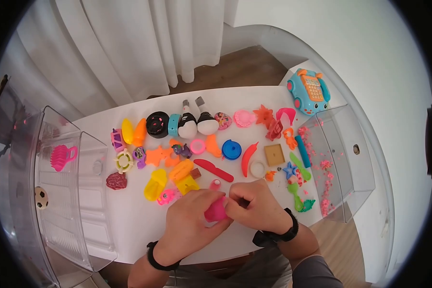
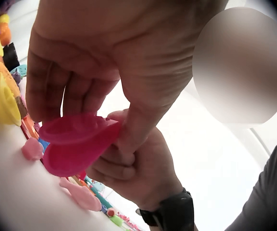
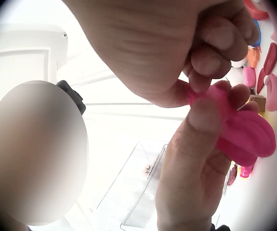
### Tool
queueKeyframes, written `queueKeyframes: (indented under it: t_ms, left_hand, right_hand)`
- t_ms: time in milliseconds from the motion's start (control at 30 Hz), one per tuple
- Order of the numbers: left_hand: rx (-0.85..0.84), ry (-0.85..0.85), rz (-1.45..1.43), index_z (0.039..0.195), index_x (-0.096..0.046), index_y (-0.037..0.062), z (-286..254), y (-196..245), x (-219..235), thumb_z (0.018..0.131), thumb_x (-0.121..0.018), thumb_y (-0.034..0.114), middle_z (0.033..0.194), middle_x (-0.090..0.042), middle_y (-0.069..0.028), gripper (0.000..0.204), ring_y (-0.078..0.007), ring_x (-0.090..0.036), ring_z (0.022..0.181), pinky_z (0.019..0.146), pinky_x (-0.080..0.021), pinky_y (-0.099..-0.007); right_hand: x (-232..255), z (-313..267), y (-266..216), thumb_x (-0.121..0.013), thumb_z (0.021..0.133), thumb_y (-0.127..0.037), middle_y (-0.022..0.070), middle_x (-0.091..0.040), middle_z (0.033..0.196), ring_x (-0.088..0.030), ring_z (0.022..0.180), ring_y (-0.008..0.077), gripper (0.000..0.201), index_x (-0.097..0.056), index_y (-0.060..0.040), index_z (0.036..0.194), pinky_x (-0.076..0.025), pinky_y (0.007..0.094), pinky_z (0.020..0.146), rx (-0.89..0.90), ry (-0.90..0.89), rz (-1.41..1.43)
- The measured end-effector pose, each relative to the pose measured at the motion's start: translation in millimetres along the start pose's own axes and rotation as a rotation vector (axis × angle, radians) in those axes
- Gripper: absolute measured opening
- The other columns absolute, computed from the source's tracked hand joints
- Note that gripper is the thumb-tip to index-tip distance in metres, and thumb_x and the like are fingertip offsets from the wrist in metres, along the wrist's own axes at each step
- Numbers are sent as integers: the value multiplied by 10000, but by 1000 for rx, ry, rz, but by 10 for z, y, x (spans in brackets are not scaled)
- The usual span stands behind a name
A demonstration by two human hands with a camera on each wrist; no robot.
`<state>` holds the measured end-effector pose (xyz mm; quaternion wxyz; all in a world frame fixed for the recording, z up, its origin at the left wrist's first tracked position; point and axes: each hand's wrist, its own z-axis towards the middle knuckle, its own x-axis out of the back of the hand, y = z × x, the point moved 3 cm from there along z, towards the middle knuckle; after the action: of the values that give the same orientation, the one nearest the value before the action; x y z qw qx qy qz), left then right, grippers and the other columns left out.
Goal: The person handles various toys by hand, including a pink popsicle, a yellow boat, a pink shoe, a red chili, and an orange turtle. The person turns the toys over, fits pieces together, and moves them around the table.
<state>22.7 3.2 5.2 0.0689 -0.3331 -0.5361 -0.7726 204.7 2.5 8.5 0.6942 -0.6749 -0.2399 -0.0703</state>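
A bright pink plastic toy piece point(image 1: 217, 211) is between both hands, above the near part of the table. Two thin, hollow lobes spread apart at one end of this pink piece point(image 2: 73, 161) and narrow together at the other. My left hand point(image 1: 189, 223) grips it between thumb and fingers. With thumb and curled index finger, my right hand point(image 1: 259, 207) pinches its narrow end; the fingers partly hide that spot. Just beyond the hands lie a small light pink toy point(image 1: 215, 184), a red toy knife point(image 1: 214, 170) and a pink pony toy point(image 1: 167, 197).
Toys cover the white table point(image 1: 129, 211), including a yellow piece point(image 1: 155, 185), a blue lid point(image 1: 231, 150) and a red chili point(image 1: 247, 161). Clear bins stand at the left point(image 1: 84, 197) and right point(image 1: 343, 158). A toy telephone point(image 1: 308, 92) sits at the far right corner.
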Motion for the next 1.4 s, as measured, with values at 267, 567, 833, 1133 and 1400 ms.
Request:
queueKeyframes:
  t_ms: [267,567,833,1133,1400]
  left_hand:
    - [539,-321,-1200,1346,-629,-26,-48,-221,32,856,-868,355,1234,-707,-130,665,-212,-693,1113,975,-558,-353]
    - [498,-387,-1342,1397,-576,-44,11,-256,-37,901,-823,434,1295,-684,-139,732,-206,-678,1163,1010,-536,-342]
    - [480,-480,-1365,1398,-576,-53,-10,-304,-68,893,-832,383,1279,-693,-121,715,-190,-679,1148,1023,-523,-327]
    - [486,-426,-1320,1389,-597,-2,29,-249,-40,897,-829,186,1265,-693,-103,576,-190,-667,1158,998,-545,-342]
    - [337,-212,-961,1302,-644,-6,50,-208,-114,811,-831,-32,1171,-711,-97,526,-181,-676,1113,1010,-547,-361]
  right_hand:
    - [124,21,-66,-769,898,-144,86,-656,1029,-615,894,187,327,-674,-33,1190,-484,303,768,379,195,95]
    - [88,0,-153,-860,747,-110,146,-590,1299,-592,1171,287,628,-667,-80,1343,-497,400,949,494,97,-100]
    - [122,20,-154,-892,724,-85,101,-659,1200,-630,1057,279,508,-751,-95,1212,-509,396,892,528,64,-117]
    - [84,15,-130,-843,749,-66,102,-661,1159,-632,1007,267,464,-748,-103,1202,-502,381,837,486,109,-16]
    - [128,-3,-90,-864,752,-94,75,-636,1054,-607,974,224,358,-789,-79,1102,-504,339,801,398,171,-2]
